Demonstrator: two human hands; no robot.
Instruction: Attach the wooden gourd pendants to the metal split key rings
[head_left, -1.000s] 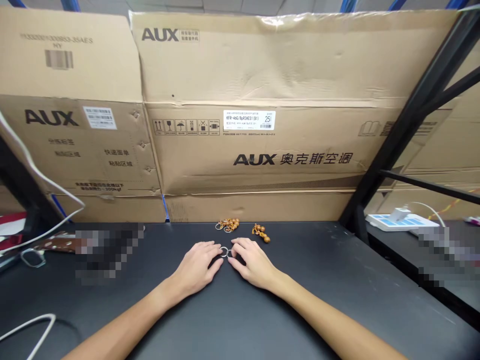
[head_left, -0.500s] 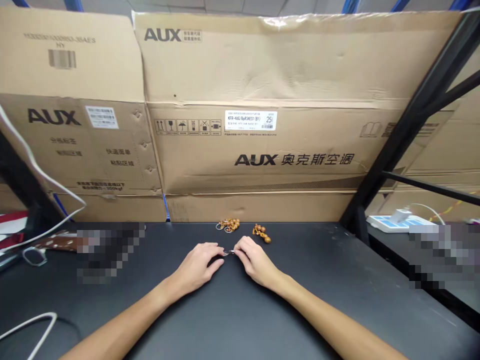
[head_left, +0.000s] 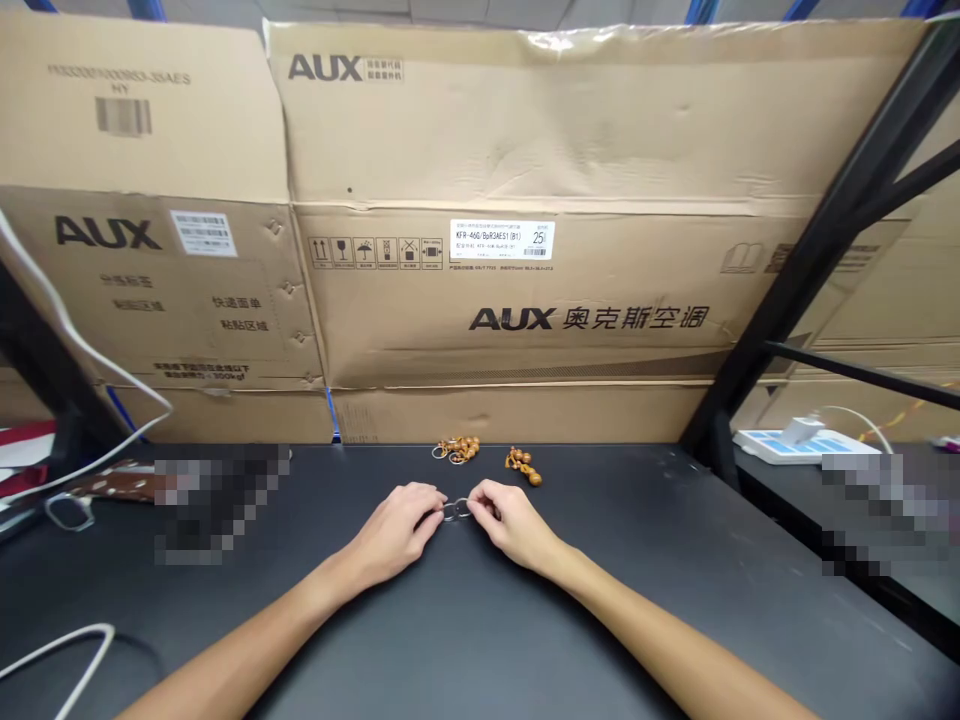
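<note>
Holding: one metal split ring (head_left: 456, 510), pinched between curled left hand (head_left: 391, 528) and right hand (head_left: 511, 525), both braced on the black bench (head_left: 750, 570) for steadiness. Farther off: two wooden-bead strands (head_left: 457, 450) (head_left: 523, 465).

Left hand (head_left: 391, 530) palm down on the far side of its wrist, fingers angled inward, right hand (head_left: 511, 524) just beside it, fingertips nearly meeting, left forearm (head_left: 255, 630) and right forearm (head_left: 652, 640) bare, angling in from below
</note>
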